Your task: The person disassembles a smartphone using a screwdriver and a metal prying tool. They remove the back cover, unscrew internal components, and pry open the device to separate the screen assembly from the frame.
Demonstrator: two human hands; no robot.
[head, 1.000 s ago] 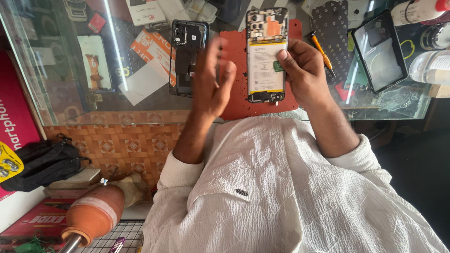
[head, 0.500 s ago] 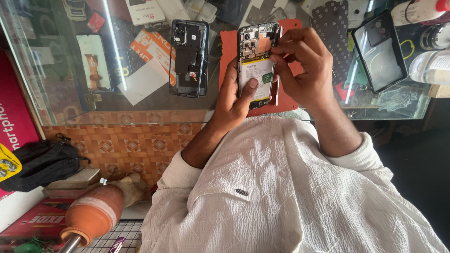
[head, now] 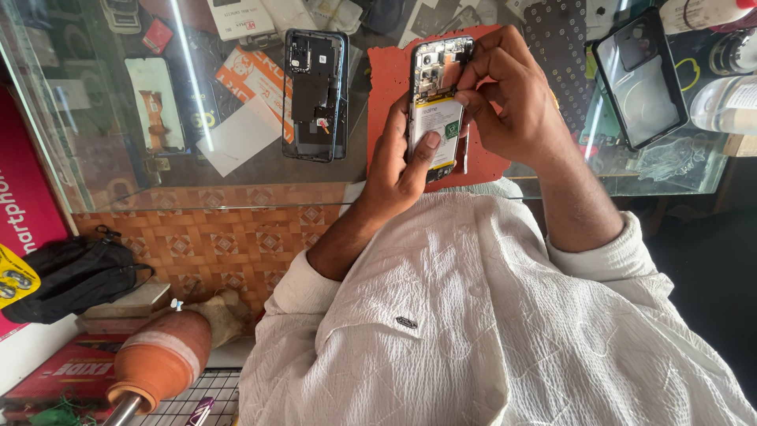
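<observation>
The glass surface (head: pixel 236 170) holds a red mat (head: pixel 390 87) near its front edge, with a phone back (head: pixel 315 95) just beside it. Your left hand (head: pixel 398 162) holds the open phone (head: pixel 435 102) tight above the mat. Your right hand (head: pixel 512 102) pinches narrow at the phone's top.

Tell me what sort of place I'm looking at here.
Most likely a phone repair counter: the left hand holds an opened phone over a red mat, with a detached back cover on the glass counter.
</observation>
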